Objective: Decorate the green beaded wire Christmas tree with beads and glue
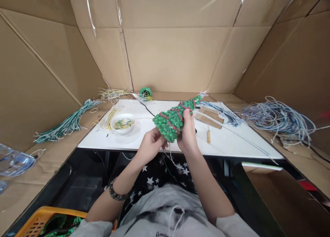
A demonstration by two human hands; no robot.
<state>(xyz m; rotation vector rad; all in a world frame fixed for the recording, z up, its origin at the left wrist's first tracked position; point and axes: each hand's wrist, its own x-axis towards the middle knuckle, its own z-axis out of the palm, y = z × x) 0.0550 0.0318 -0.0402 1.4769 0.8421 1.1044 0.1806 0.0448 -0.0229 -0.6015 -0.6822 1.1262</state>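
A green decorative Christmas tree (170,121) with red garlands and a clear tip is held tilted above the front of the white table, its tip toward the upper right. My right hand (187,132) wraps around its side. My left hand (152,143) is closed at the tree's lower rim, fingers curled in under the base; what they pinch is hidden. Below the base hang a thin green wire (166,164) and a white wire (170,154). Near my left hand stands a white bowl (132,126) with small yellow, green and white wire pieces.
The white table (232,142) bears a wooden-handled awl (208,136) and a brown board (210,117). Wire bundles lie around: green (68,123), blue (221,111), a tangled heap (279,118). Another green piece (145,92) sits at the back. Cardboard walls surround. An orange basket (33,221) stands lower left.
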